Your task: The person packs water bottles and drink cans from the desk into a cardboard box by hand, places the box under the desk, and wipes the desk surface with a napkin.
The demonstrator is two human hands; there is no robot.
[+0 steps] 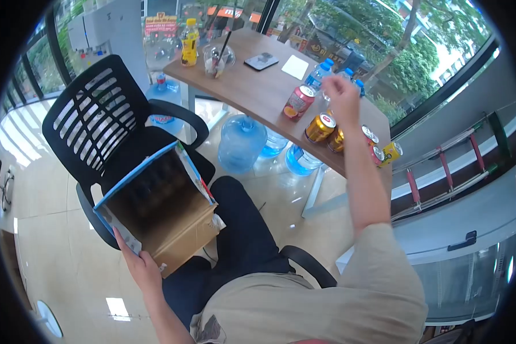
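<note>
Over the window side of the wooden counter [243,86], the person's right hand [342,92] hangs among the drinks with its fingers curled, close to the blue-capped bottles [319,74]; whether it grips anything cannot be told. Lower down, the left hand [140,268] clasps the near corner of the cardboard box [180,236], which tilts with its mouth upward in front of the black chair [146,137].

For this reach, the arm would do best to stay high, since the red can [298,104] and the gold can [320,128] stand just beside it and could be toppled by a low sweep. A grip around a bottle's body, lifted straight up, seems safer than a pinch at the cap. The left hand should keep the box firmly propped so that it does not tip.

The right forearm covers part of a second gold can [337,141], and the bottles behind the hand show only in pieces. Dark shapes line the box's shadowed interior, too dim to identify. What bears the box's weight, chair or leg, is hidden underneath it.
</note>
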